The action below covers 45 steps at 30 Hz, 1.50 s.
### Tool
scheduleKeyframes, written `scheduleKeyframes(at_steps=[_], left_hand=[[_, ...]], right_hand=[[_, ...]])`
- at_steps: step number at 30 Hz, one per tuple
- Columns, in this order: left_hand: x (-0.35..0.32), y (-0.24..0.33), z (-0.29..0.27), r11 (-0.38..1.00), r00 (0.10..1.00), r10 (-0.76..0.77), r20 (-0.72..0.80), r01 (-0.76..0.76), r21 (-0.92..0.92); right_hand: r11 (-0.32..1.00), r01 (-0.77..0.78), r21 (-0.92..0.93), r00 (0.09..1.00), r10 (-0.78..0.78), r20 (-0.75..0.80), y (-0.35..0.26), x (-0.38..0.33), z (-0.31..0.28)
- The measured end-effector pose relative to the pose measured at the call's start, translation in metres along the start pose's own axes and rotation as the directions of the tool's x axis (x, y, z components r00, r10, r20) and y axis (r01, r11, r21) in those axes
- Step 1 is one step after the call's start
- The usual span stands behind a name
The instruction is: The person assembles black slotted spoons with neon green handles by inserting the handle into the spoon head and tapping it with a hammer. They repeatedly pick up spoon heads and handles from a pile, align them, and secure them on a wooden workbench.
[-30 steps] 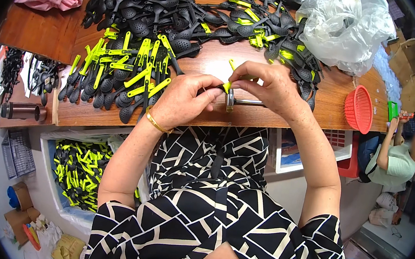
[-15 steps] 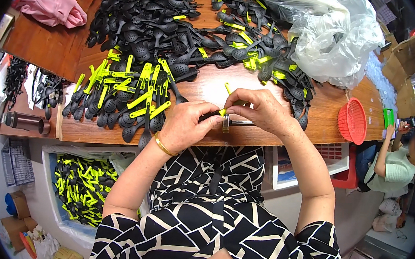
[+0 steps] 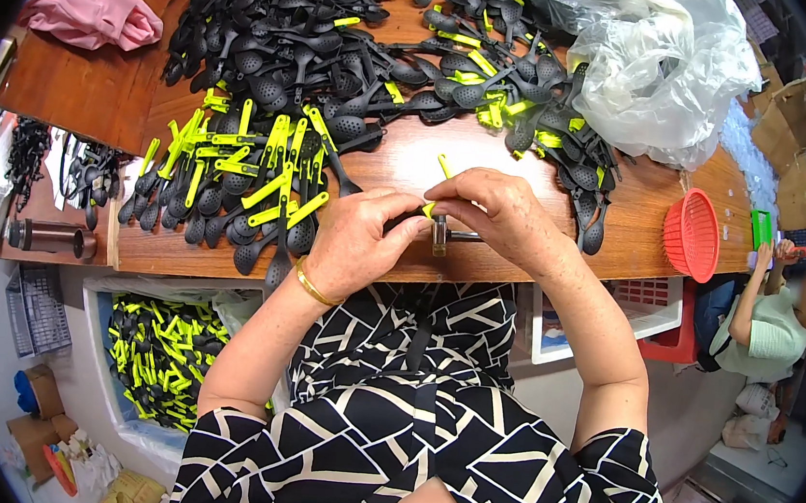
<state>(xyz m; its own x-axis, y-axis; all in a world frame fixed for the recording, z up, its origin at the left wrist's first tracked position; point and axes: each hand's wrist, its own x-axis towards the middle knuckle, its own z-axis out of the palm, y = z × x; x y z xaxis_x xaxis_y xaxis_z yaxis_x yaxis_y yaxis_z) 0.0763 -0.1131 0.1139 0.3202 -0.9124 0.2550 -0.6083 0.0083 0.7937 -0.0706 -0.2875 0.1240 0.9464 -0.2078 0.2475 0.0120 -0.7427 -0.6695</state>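
Note:
At the table's near edge my hands meet, fingertips almost touching. My left hand (image 3: 356, 237), with a gold bangle at the wrist, pinches a dark piece, probably the black handle end of a spoon; most of it is hidden by the fingers. My right hand (image 3: 498, 217) has thumb and fingers closed on a yellow-green handle piece (image 3: 444, 165), one end poking out above the fingers. A bit of yellow-green also shows between the two hands. Just below the fingertips stands a small metal cylinder (image 3: 439, 239) with a rod to its right, resembling a hammer.
Black perforated spoons (image 3: 247, 62) heap across the back; spoons with yellow-green handles (image 3: 275, 166) lie left. Right are a plastic bag (image 3: 653, 72) and red basket (image 3: 692, 236). Below left, a lined box (image 3: 92, 357) holds spoons. Another person (image 3: 765, 320) works far right.
My fingertips have shifted slightly up and left, over the metal cylinder, which shows more fully. Both hands keep their pinch. The whole view has moved a little.

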Motion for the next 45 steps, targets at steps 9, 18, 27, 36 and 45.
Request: scheduleKeyframes(at_steps=[9, 18, 27, 36, 45], left_hand=[[-0.014, 0.011, 0.002, 0.982, 1.0, -0.008, -0.013, 0.011, 0.191], [-0.059, 0.001, 0.01, 0.971, 0.996, 0.007, 0.087, -0.028, 0.239], [-0.153, -0.046, 0.051, 0.086, 0.662, -0.548, 0.511, 0.652, -0.753], [-0.146, -0.019, 0.087, 0.178, 0.653, -0.713, 0.255, 0.521, -0.835], [-0.148, -0.04, 0.098, 0.217, 0.729, -0.653, 0.206, 0.44, -0.871]], right_hand=[[0.978, 0.105, -0.182, 0.993, -0.112, -0.031, -0.004, -0.01, 0.015], [0.993, -0.047, 0.104, 0.98, 0.026, 0.197, -0.009, -0.036, 0.032], [0.907, 0.407, 0.107, 0.837, -0.418, 0.355, 0.004, -0.016, 0.083], [0.974, 0.137, -0.18, 0.974, -0.1, 0.201, -0.008, -0.039, 0.1], [0.956, 0.104, -0.273, 0.99, -0.073, 0.121, -0.019, -0.019, 0.09]])
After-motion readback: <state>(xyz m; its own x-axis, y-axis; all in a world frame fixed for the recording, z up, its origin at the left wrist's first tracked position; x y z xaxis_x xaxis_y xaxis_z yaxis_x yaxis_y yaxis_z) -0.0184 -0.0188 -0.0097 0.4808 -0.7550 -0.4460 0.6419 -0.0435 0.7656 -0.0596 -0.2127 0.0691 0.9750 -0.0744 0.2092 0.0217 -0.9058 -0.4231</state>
